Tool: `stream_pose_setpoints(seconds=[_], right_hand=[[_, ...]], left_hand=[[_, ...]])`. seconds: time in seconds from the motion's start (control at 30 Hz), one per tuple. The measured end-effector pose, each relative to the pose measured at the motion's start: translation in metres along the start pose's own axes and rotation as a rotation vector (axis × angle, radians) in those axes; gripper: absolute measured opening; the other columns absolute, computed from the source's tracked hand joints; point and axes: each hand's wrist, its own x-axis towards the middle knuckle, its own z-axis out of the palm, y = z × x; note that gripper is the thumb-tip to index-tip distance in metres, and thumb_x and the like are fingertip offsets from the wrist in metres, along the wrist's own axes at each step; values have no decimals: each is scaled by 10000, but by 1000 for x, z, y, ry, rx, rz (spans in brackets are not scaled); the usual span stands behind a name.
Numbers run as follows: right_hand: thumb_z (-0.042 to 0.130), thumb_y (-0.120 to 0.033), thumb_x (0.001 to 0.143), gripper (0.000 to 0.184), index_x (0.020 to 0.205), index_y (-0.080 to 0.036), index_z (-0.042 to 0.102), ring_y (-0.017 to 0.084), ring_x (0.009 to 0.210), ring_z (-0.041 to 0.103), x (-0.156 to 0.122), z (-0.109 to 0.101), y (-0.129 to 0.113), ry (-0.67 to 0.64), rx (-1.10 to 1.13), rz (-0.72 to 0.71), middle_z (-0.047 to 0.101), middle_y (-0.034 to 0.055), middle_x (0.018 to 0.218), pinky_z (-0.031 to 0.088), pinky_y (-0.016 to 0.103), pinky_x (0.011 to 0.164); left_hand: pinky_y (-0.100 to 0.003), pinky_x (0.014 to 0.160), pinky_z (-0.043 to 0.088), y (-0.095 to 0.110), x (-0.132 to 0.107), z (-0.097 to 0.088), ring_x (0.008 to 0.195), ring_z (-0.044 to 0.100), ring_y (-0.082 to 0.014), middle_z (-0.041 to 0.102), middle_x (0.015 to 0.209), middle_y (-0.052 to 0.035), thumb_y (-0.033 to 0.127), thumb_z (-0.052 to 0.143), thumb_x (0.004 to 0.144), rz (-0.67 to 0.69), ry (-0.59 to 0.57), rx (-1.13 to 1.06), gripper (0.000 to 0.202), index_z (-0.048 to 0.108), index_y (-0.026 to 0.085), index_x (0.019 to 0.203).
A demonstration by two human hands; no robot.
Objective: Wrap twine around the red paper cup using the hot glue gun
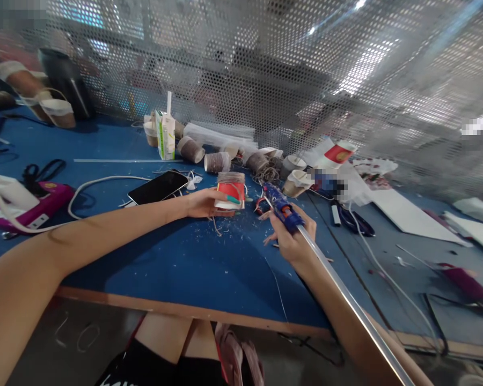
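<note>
My left hand [204,203] grips a red paper cup [230,188] above the blue table. Twine is wound around the cup's upper part, while red and white paper still shows lower down. In my right hand [293,236] is a blue hot glue gun [282,206], its nozzle angled up and left toward the cup but apart from it. A long clear glue stick [346,295] runs out of the gun's back along my forearm. Behind the cup lie twine-wrapped cups [217,162] and a loose tangle of twine [268,176]. Bits of glue and fibre litter the tabletop.
A black phone [158,187] lies left of the cup, near a magenta power strip [44,206] with a white cable. A drink carton [166,135] and a dark bottle [66,83] stand at the back before a perforated metal screen [241,69]. Scissors [357,221] lie at right.
</note>
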Motion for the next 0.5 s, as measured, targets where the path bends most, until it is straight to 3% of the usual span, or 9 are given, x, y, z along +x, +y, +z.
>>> stream_pose_setpoints(seconds=[0.2, 0.3, 0.5], right_hand=[[647, -320, 838, 97, 799, -232, 636, 244, 661, 684, -1, 2, 8, 19, 70, 62, 598, 40, 627, 505, 316, 523], [641, -328, 850, 106, 840, -222, 649, 220, 628, 662, -1, 3, 15, 11, 137, 82, 633, 42, 668, 490, 302, 485], [671, -330, 833, 108, 813, -227, 644, 215, 646, 652, -5, 0, 12, 12, 107, -4, 674, 63, 777, 514, 336, 551]], left_hand=[[-326, 890, 542, 0, 2, 1, 900, 737, -180, 786, 999, -58, 185, 857, 637, -5, -38, 22, 437, 726, 154, 1053], [-353, 940, 536, -1, 3, 0, 929, 735, -189, 777, 1034, -72, 169, 843, 661, 10, -15, 38, 429, 720, 149, 1071], [-406, 991, 529, -4, 9, -5, 930, 742, -222, 762, 987, -116, 168, 810, 724, -4, 56, 62, 387, 701, 102, 1090]])
